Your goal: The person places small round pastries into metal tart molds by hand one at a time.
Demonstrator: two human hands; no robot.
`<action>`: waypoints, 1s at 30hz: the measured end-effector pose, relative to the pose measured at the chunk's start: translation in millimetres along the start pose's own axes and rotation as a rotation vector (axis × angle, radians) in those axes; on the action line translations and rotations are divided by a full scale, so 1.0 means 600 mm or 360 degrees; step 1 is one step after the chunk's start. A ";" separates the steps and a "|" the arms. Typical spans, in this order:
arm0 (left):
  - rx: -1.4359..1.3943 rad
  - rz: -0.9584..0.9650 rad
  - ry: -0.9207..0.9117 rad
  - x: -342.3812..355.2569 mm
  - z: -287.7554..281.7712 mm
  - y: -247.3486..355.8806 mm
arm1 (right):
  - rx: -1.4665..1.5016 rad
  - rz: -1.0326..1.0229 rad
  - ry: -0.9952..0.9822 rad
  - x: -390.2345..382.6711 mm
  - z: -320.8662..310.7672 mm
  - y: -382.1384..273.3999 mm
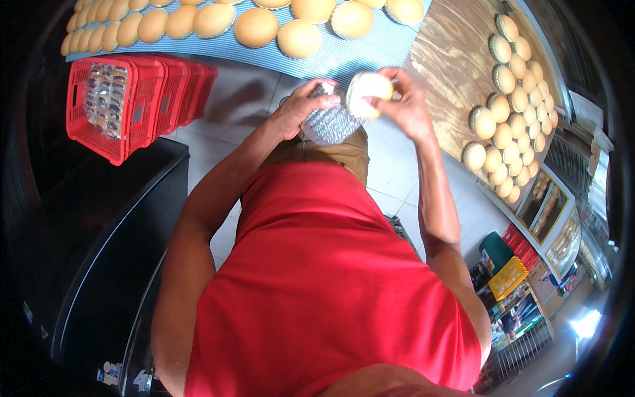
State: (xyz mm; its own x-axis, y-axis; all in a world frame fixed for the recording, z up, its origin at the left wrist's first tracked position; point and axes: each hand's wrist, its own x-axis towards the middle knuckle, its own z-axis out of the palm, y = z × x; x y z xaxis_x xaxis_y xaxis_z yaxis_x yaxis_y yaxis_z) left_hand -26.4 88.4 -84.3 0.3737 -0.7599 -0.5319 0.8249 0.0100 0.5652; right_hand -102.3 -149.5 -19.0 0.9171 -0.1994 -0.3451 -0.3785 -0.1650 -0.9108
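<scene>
In front of my waist, my left hand (296, 111) is closed on a clear plastic bag (329, 127) with a silvery-grey pattern. My right hand (409, 109) pinches a round bun (365, 94) at its right side, the pale face showing and a golden edge behind. That bun is right beside the bag's upper end, and I cannot tell whether the two touch. Beyond my hands, several golden round buns (256, 28) lie in rows on a blue ribbed sheet (198, 55).
More buns (518, 99) are grouped on a wooden board (450, 73) to the right. Red plastic crates (155, 92) stand at the left, the front one with packaged goods (107, 99). Near left is a black cabinet (119, 245); a yellow crate (509, 278) is at lower right.
</scene>
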 end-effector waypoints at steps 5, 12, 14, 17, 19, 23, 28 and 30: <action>-0.0047 0.0210 0.0128 -0.005 -0.011 0.020 | -0.0522 0.0102 0.0434 0.138 -0.064 0.006; 0.0091 0.0278 0.0210 -0.047 -0.042 0.001 | -0.1267 -0.0616 0.0393 0.184 -0.019 -0.011; 0.0056 0.0288 0.0206 -0.052 -0.050 -0.012 | -0.1360 -0.0891 0.0436 0.201 0.028 -0.017; 0.0101 0.0269 0.0211 -0.062 -0.049 -0.012 | -0.1327 -0.0899 0.0371 0.230 0.054 0.006; 0.0123 0.0265 0.0224 -0.068 -0.052 -0.011 | -0.1385 -0.0951 0.0483 0.251 0.065 0.024; 0.0124 0.0291 0.0238 -0.081 -0.069 -0.014 | -0.1388 -0.0709 0.0329 0.243 0.054 -0.008; 0.0128 0.0332 0.0245 -0.088 -0.080 -0.007 | -0.1641 -0.0617 0.0298 0.255 0.058 0.008; 0.0211 0.0362 0.0206 -0.086 -0.088 -0.003 | -0.1663 -0.0571 0.0317 0.256 0.063 0.008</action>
State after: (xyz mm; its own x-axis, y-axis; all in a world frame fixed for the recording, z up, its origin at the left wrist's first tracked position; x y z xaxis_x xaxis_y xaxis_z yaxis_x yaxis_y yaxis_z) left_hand -25.0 161.8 -91.1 0.6006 -0.6586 -0.4533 0.6542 0.0790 0.7522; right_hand 41.3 -144.7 -85.2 0.9933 -0.1128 0.0266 -0.1009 -0.9545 -0.2806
